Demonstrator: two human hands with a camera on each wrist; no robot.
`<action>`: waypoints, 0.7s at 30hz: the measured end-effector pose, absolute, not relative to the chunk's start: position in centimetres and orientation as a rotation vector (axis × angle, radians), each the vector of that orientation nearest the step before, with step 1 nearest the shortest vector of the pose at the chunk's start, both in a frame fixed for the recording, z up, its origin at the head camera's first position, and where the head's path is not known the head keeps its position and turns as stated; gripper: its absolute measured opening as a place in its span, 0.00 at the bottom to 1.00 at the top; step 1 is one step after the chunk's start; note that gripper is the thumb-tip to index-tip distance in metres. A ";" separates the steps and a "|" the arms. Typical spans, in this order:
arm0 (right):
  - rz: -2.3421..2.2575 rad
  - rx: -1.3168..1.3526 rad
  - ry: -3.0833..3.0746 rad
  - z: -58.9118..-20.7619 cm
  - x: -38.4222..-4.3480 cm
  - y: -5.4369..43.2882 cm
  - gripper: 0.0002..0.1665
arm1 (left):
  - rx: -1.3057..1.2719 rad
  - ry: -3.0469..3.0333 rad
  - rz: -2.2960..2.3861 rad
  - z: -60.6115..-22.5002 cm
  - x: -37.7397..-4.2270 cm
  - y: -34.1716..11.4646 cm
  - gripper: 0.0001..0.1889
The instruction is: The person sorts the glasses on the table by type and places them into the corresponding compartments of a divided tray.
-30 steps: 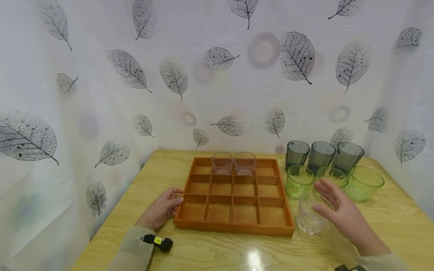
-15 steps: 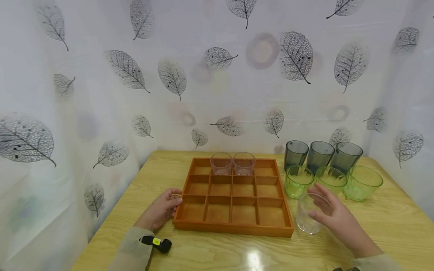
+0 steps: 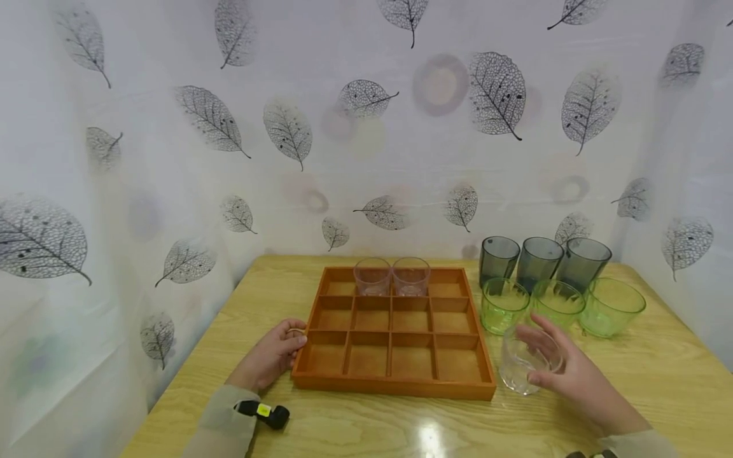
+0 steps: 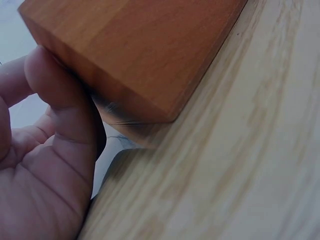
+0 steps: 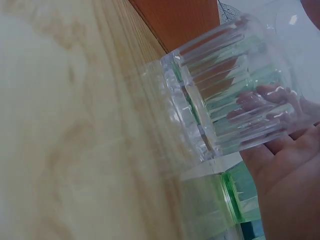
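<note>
My left hand (image 3: 272, 356) holds the left edge of an orange-brown wooden tray (image 3: 392, 385) divided into several compartments. In the left wrist view, a digit of the left hand (image 4: 55, 135) presses against the tray's outer side (image 4: 145, 60). To the tray's right, my right hand (image 3: 578, 375) grips a clear tumbler (image 3: 518, 366), fingers round its far side and thumb on the near side. The right wrist view shows the clear tumbler (image 5: 225, 95) with ribbed walls, its base at the tabletop, and fingers seen through it. Two clear glasses (image 3: 373, 280) stand in the tray's back-row middle compartments.
Three green glasses (image 3: 504, 312) stand in a row just behind the right hand. Behind them are three taller dark grey glasses (image 3: 499, 261). The wooden table (image 3: 343, 426) meets a pale leaf-patterned curtain (image 3: 401, 146) at the back and sides.
My right hand has moved down and left onto the clear tumbler, its fingers now round it. The left hand stays at the tray's edge. The whole view has shifted slightly.
</note>
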State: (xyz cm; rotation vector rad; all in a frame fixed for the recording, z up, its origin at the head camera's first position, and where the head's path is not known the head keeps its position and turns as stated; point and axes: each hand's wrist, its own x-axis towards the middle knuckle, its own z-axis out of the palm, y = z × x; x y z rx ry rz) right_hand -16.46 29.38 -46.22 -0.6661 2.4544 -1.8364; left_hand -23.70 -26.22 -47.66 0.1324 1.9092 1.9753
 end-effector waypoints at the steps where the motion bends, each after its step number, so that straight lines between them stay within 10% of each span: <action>1: -1.842 -0.680 2.443 -46.3 -16.5 29.5 0.57 | 0.132 1.909 1.974 -47.6 -23.7 -26.2 0.18; 21: -1.832 -0.724 2.390 -47.1 -16.6 30.3 0.47 | 0.098 1.931 1.969 -47.7 -23.7 -26.0 0.18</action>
